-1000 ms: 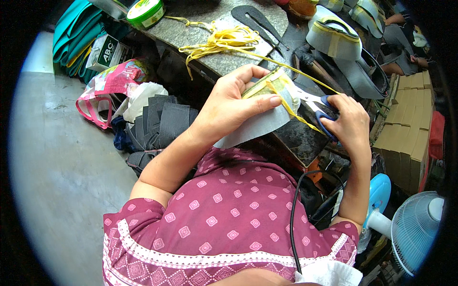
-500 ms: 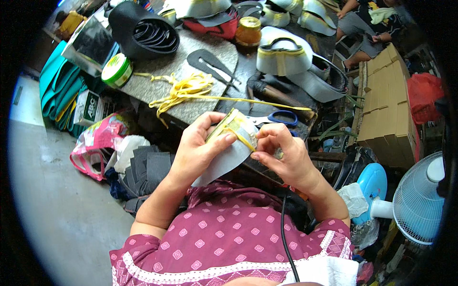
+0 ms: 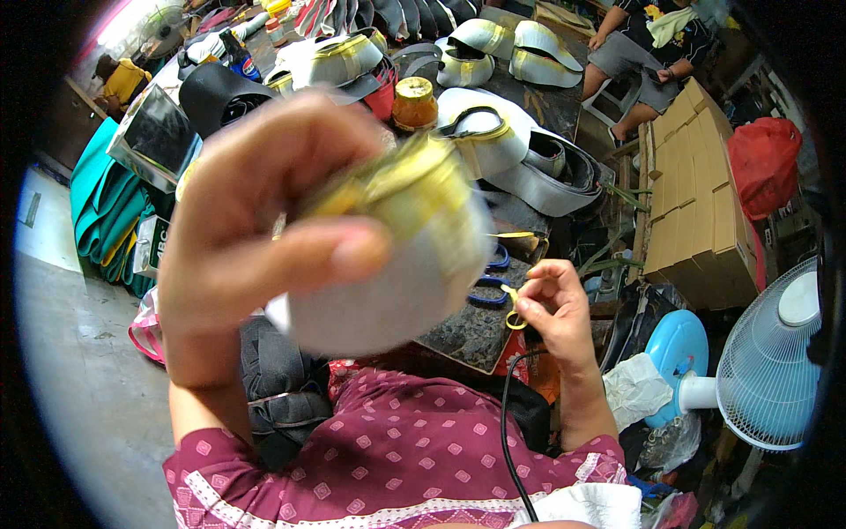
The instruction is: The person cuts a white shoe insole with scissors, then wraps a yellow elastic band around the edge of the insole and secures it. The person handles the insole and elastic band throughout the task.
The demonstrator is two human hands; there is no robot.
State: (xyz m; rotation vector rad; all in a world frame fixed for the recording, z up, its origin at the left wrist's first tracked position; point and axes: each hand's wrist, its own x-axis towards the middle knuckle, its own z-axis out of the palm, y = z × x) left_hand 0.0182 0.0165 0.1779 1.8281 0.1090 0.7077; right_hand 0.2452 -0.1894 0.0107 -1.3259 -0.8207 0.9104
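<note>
My left hand (image 3: 238, 220) is raised close to the camera, blurred, its fingers and thumb wrapped round a white piece (image 3: 379, 304) with a yellow, glue-smeared edge, which looks like a shoe upper. Off to the right and lower, my right hand (image 3: 561, 322) pinches a short curled yellow strip (image 3: 516, 319) between thumb and fingertips. The two hands are well apart. Just left of the right hand, the blue handles of the scissors (image 3: 487, 293) show on the dark table; their blades are hidden behind the white piece.
Several white shoe uppers with yellow edges (image 3: 546, 62) cover the table, beside an amber jar (image 3: 414, 104). Brown cartons (image 3: 692, 181), a red bag (image 3: 765, 167) and a fan (image 3: 768, 353) stand at right. Folded teal sheets (image 3: 99, 198) lie left. Another person (image 3: 648, 62) sits at far right.
My left hand has lifted the white piece up and left toward the camera. The right hand has drawn away from it, down and right, with the short yellow strip in its fingers.
</note>
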